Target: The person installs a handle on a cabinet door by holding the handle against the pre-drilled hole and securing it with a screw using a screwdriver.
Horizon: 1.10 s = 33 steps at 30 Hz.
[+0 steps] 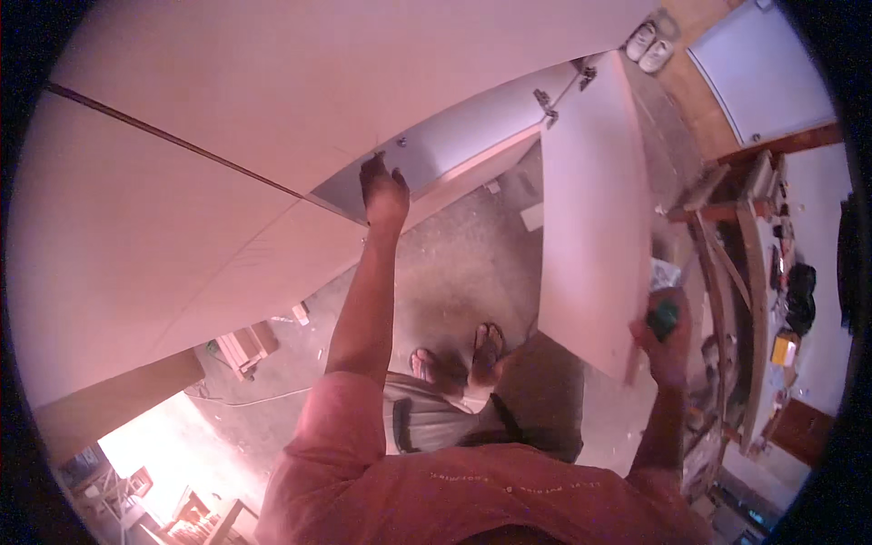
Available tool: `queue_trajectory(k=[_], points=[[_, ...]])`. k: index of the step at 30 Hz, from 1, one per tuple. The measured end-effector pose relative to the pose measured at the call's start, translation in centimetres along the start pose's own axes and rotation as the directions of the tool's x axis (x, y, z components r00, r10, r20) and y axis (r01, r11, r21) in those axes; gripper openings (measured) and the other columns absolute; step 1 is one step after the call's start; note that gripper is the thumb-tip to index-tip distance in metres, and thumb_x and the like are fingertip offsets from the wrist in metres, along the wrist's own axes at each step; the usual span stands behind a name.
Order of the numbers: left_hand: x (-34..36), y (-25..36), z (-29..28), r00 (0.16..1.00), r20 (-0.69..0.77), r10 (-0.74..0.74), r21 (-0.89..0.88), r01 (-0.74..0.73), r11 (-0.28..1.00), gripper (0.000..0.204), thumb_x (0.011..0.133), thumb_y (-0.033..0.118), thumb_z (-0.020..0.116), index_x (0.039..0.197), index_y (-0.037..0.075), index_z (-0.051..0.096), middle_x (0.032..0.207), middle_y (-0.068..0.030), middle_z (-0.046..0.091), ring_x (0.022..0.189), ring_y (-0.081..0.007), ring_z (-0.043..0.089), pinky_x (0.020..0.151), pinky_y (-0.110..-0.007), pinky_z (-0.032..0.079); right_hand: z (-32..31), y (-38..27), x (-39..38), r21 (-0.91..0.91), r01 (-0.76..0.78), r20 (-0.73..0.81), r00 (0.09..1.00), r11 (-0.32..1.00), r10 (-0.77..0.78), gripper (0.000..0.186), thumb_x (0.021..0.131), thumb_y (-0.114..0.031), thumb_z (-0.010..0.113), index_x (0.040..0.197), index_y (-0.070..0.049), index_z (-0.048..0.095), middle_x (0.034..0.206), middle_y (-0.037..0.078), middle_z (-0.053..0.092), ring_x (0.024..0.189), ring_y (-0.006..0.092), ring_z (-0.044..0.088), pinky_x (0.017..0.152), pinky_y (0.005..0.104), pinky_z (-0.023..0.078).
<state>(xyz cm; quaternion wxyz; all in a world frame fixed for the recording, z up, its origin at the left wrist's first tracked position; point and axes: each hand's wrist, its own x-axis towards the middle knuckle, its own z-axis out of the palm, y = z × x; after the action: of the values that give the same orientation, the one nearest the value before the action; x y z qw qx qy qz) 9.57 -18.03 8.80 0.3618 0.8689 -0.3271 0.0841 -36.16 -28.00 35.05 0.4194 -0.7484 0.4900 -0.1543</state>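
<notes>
My left hand [383, 193] reaches into the opening of a large pale cabinet [436, 64], close to the edge of its upper panel. Its thumb stands apart from the fingers, and nothing shows between them. At the right, a pale cabinet door [590, 218] hangs swung out on two metal hinges [546, 107]. My right hand [670, 350] is at the free edge of this door, its fingers closed round a small dark green object [663, 316] whose kind I cannot make out.
A wooden workbench [749, 272] with tools and a yellow box [784, 350] on it runs along the right. White shoes [649, 49] rest near the wall at top right. Wood pieces [245, 348] and a cable [245, 401] lie on the concrete floor [445, 272] at left.
</notes>
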Motion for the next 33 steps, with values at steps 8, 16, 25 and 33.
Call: queue_trajectory(k=[8, 16, 25, 33], points=[[3.3, -6.9, 9.0, 0.959, -0.274, -0.070, 0.540, 0.214, 0.814, 0.036, 0.088, 0.025, 0.065, 0.114, 0.001, 0.059, 0.112, -0.0209, 0.060, 0.106, -0.0356, 0.060, 0.092, -0.045, 0.050, 0.4, 10.5, 3.5, 0.567, 0.323, -0.274, 0.941, 0.757, -0.196, 0.078, 0.078, -0.038, 0.068, 0.143, -0.001, 0.044, 0.133, 0.011, 0.054, 0.124, 0.0234, 0.051, 0.107, 0.0380, 0.039], [4.5, -7.7, 9.1, 0.951, -0.095, -0.294, 0.326, 0.309, 0.893, 0.019, 0.088, 0.010, 0.058, 0.105, 0.000, 0.060, 0.110, -0.0195, 0.061, 0.100, -0.0347, 0.064, 0.085, -0.045, 0.055, 2.7, 6.3, 2.2, 0.278, 0.458, -0.301, 0.876, 0.844, -0.376, 0.067, 0.078, -0.040, 0.076, 0.130, -0.004, 0.053, 0.110, 0.006, 0.060, 0.101, 0.0182, 0.058, 0.094, 0.0313, 0.044], [2.9, -6.1, 11.2, 0.976, -0.181, -0.118, -0.307, 0.058, 0.950, 0.023, 0.091, 0.011, 0.055, 0.109, -0.001, 0.062, 0.103, -0.0225, 0.065, 0.100, -0.0415, 0.063, 0.090, -0.047, 0.051, 4.2, 2.2, 0.1, 0.180, 0.446, -0.265, 0.880, 0.877, -0.393, 0.047, 0.083, -0.034, 0.077, 0.113, -0.003, 0.058, 0.092, 0.001, 0.059, 0.087, 0.0131, 0.055, 0.080, 0.0288, 0.046], [1.1, -2.1, 5.3, 0.961, 0.174, -0.214, -0.712, 0.273, 0.647, 0.023, 0.097, 0.021, 0.060, 0.107, 0.002, 0.068, 0.079, -0.0063, 0.065, 0.073, -0.0163, 0.059, 0.067, -0.033, 0.049, 4.3, 1.1, -0.4, 0.105, 0.486, -0.303, 0.847, 0.867, -0.438, 0.049, 0.081, -0.032, 0.079, 0.115, -0.003, 0.059, 0.097, 0.004, 0.062, 0.089, 0.0151, 0.058, 0.084, 0.0305, 0.047]])
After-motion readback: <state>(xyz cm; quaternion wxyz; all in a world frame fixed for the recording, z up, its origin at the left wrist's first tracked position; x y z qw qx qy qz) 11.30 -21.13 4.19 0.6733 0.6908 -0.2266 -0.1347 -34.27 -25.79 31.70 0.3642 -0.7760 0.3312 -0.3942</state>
